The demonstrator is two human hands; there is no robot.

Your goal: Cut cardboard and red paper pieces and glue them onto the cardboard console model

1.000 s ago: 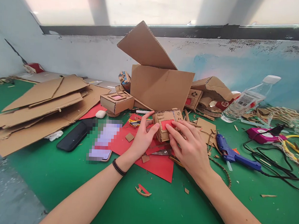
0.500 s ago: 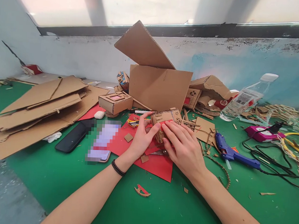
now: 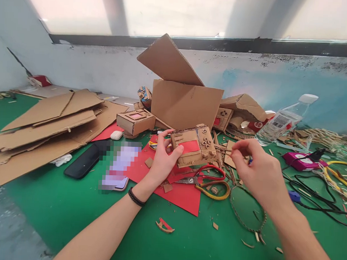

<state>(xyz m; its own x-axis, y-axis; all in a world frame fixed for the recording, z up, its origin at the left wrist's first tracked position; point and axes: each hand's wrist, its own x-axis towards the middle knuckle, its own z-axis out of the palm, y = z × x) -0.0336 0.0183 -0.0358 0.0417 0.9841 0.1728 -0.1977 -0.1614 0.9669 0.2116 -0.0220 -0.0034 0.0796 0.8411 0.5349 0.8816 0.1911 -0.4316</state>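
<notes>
My left hand (image 3: 167, 154) is closed around the left end of a cardboard model (image 3: 193, 157), shaped like a small handheld game console. A red paper rectangle (image 3: 190, 146) lies on its face beside my thumb, and small cardboard rings sit to the right of it. My right hand (image 3: 253, 167) is apart from the model, to its right, with thumb and fingers pinched together near some thin cardboard strips; what is in the pinch, if anything, is too small to make out. Below the model lie scissors (image 3: 215, 184) with red and yellow handles, on red paper (image 3: 185, 202).
Cardboard sheets (image 3: 51, 122) are stacked at left, near a dark phone (image 3: 82, 163) and a lit phone (image 3: 121, 162). A cardboard box (image 3: 135, 123) and a water bottle (image 3: 287, 120) stand behind. Black cables (image 3: 310, 191) and a blue glue gun (image 3: 294, 196), mostly hidden, lie at right.
My right hand has left the model and moved right, its fingers now pinched. The model's red rectangle and the scissors handles have come into sight, while the glue gun is now mostly covered.
</notes>
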